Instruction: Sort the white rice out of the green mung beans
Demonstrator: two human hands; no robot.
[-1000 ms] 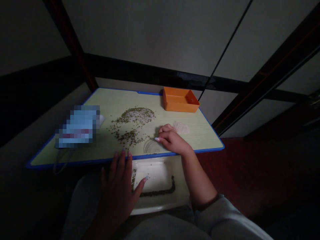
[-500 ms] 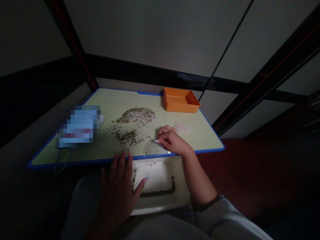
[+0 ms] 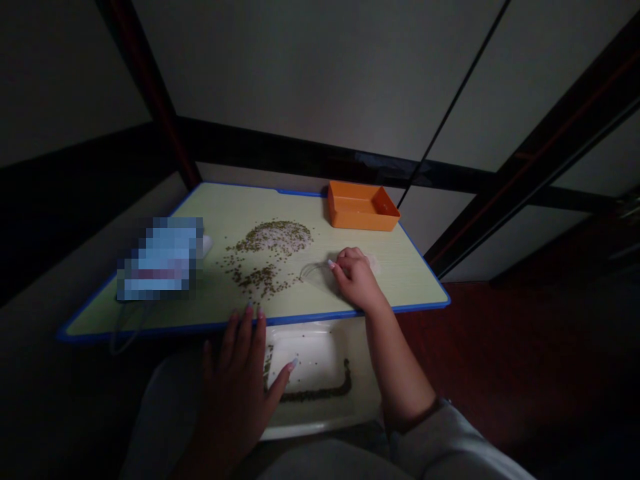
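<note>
My right hand [image 3: 357,280] is closed on the edge of a clear, curved plastic piece that looks like a protractor [image 3: 315,277], held over the table. Just beyond its knuckles lies a small patch of pale grains like rice [image 3: 373,262], partly hidden by the hand. To the left is a mound of green beans mixed with pale grains [image 3: 277,237], with loose green beans [image 3: 260,280] scattered in front. My left hand [image 3: 245,367] has its fingers spread, tips by the table's near edge and thumb over a white basin [image 3: 320,427]. Green beans line the basin's bottom edges.
The pale table [image 3: 200,313] has a blue rim. An orange open box [image 3: 365,217] stands at its back right. A blurred-out pale blue package [image 3: 163,260] lies on the left, a thin loop hanging over the edge. Cabinet panels [image 3: 320,80] rise behind.
My right hand has moved forward and right with the clear piece, away from the near edge towards the pale grains. The left hand stays put. A few beans in the basin lie differently.
</note>
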